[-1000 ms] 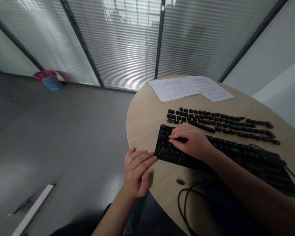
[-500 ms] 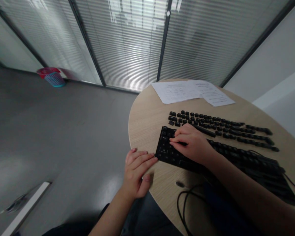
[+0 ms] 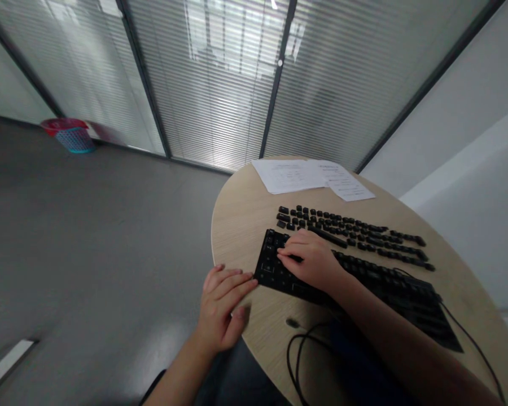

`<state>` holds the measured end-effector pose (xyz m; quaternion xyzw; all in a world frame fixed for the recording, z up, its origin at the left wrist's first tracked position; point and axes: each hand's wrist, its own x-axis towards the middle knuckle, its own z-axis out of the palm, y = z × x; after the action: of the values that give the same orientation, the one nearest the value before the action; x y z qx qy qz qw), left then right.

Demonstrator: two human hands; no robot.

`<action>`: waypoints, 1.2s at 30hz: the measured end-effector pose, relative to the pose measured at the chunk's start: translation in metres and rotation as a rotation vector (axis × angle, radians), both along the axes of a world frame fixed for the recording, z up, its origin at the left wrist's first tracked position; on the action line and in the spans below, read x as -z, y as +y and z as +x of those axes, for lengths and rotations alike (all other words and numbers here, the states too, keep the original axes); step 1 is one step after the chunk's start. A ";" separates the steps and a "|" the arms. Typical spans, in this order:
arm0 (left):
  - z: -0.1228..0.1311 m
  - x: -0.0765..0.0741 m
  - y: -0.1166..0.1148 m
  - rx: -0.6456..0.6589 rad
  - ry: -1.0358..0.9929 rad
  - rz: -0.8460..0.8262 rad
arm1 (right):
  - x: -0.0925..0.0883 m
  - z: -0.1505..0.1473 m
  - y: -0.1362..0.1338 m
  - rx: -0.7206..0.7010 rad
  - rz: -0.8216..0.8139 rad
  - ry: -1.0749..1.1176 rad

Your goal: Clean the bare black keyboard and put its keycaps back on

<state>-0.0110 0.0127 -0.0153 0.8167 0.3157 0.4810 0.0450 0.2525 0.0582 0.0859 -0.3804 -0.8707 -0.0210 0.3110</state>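
Note:
A black keyboard base point(image 3: 267, 269) with many keycaps off its near end lies on the round wooden table point(image 3: 232, 217). Over its left part is my right hand point(image 3: 309, 259), thumb and forefinger pinched together; whatever is between them is too small to make out. My left hand point(image 3: 222, 307) rests at the table's edge, fingers stretched out, their tips touching the keyboard's left corner. Loose black keycaps point(image 3: 330, 219) lie in rows behind the base. A second black keyboard point(image 3: 423, 316) is partly hidden by my right forearm.
White printed sheets point(image 3: 290, 176) lie at the table's far side. A black cable point(image 3: 296, 361) loops near the front edge, and another point(image 3: 474, 338) runs off at the right. On the floor at the left stands a red and blue basket point(image 3: 77, 140).
The view has shifted, so the table and both hands appear lower and further left. Both hands keep nearly the same places on the keyboard, with the right fingers still pinched.

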 end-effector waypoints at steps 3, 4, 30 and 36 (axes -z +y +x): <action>0.001 0.002 0.000 0.000 -0.005 -0.006 | 0.000 0.000 0.000 0.003 -0.011 0.003; 0.001 0.002 0.000 0.000 -0.003 -0.008 | 0.001 0.000 0.000 0.003 -0.015 0.001; -0.001 0.002 0.002 0.007 0.011 0.013 | -0.023 0.012 -0.005 0.050 0.107 0.138; -0.001 0.004 0.003 0.022 0.002 0.014 | -0.067 0.050 0.018 0.224 0.043 -0.111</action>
<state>-0.0121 0.0153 -0.0188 0.8208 0.3036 0.4819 0.0444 0.3027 0.0757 0.1530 -0.4667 -0.8380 -0.0956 0.2660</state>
